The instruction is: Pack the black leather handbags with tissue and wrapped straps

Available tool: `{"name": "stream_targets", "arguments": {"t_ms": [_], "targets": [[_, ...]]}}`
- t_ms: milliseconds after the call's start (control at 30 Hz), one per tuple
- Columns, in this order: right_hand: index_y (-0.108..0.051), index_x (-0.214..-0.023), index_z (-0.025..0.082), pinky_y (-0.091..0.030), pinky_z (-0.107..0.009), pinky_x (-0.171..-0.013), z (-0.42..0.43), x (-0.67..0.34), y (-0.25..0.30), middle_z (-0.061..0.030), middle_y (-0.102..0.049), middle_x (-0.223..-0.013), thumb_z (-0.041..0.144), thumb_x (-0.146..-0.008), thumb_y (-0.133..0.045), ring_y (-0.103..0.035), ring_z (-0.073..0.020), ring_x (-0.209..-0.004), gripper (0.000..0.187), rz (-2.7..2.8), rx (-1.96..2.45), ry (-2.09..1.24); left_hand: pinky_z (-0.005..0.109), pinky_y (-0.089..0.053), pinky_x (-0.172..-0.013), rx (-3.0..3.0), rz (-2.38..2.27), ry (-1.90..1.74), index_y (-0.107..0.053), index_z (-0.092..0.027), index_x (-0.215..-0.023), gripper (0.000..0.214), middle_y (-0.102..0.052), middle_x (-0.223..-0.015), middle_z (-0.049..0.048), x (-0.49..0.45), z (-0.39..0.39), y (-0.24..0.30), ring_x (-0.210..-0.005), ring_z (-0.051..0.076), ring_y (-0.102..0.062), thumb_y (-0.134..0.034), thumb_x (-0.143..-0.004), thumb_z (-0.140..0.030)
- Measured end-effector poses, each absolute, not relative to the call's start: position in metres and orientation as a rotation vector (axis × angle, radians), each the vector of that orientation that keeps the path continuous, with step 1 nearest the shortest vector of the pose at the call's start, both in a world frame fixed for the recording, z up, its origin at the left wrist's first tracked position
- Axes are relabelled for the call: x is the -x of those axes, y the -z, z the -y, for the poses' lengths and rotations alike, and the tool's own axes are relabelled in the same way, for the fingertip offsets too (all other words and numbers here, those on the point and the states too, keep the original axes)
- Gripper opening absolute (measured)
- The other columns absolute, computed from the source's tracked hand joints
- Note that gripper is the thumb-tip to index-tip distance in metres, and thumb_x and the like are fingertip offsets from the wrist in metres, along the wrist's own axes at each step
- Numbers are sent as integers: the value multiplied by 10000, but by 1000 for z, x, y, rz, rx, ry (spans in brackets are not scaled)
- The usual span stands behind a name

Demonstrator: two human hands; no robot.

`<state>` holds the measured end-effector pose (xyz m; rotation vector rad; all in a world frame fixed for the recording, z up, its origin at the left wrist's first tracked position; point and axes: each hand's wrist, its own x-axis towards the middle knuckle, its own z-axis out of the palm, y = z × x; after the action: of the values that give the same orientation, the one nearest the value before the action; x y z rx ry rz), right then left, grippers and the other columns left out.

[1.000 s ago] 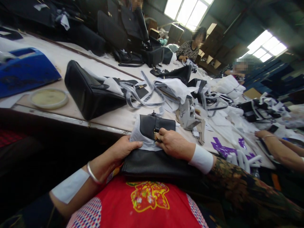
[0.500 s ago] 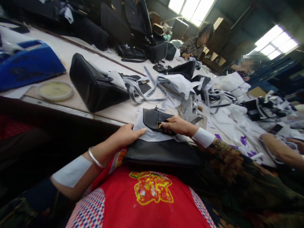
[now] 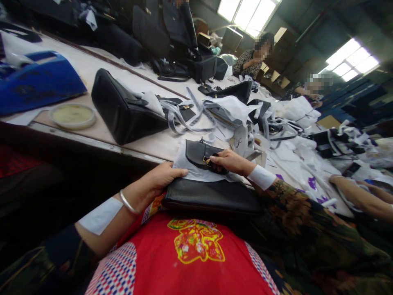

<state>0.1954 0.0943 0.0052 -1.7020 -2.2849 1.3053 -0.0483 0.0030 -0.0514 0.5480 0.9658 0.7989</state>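
A black leather handbag (image 3: 211, 197) rests at the table's edge against my red apron. White tissue paper (image 3: 193, 175) lies over it, under a black flap (image 3: 194, 153) with a gold buckle (image 3: 206, 159). My left hand (image 3: 167, 175) grips the bag's left side, its thumb on the tissue and its fingers hidden behind. At the flap's right end, my right hand (image 3: 230, 161) pinches a small black strap beside the buckle; the fingertips partly cover it.
Left on the table are another black handbag (image 3: 125, 116), a shallow dish with pale yellow contents (image 3: 73, 116) and a blue container (image 3: 39, 86). Wrapped straps and white paper (image 3: 231, 107) are heaped ahead. A co-worker's arm (image 3: 359, 194) reaches in from the right; two people sit farther back.
My left forearm has shifted slightly right, while both hands keep their holds. The co-worker's arm at right has moved a little left, and a person at the back has raised a hand.
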Motion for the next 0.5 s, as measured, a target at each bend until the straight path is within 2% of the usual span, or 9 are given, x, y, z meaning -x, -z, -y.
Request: {"name": "stream_targets", "arguments": {"t_ms": [133,267,367,500], "targets": [[-620,-654,155,-423,-241,-532,-94,-194,-8,-47,-645,-609,474,-938,-543,-580,-139,-560,434,2369,1740,-1217,313,-521,-705,-550,-1000,-792,-753,-123,-966,478,-793,-879,85,47,-2,50,-729,229,-707,-880,-533,-281],[-600,-664,166,-414,-237,-593,-87,-193,-7,-33,-626,-662,423,-978,-513,-548,-126,-604,415,2642,1655,-869,309,-522,-706,-543,-1025,-813,-757,-123,-914,424,-792,-870,83,46,-2,48,-728,226,-705,-869,-530,-265],[-640,-749,155,-420,-236,-693,-77,-192,-6,-50,-637,-781,360,-1017,-485,-569,-132,-702,372,2835,1514,-600,313,-525,-709,-566,-1023,-807,-760,-122,-902,405,-790,-853,83,46,-1,48,-736,234,-708,-864,-538,-265],[-703,-892,141,-416,-228,-746,-67,-191,-5,-61,-636,-877,306,-1046,-445,-589,-134,-761,342,2958,1418,-444,319,-523,-703,-598,-1030,-807,-760,-117,-912,410,-789,-865,95,45,-2,47,-755,247,-708,-858,-546,-277]]}}
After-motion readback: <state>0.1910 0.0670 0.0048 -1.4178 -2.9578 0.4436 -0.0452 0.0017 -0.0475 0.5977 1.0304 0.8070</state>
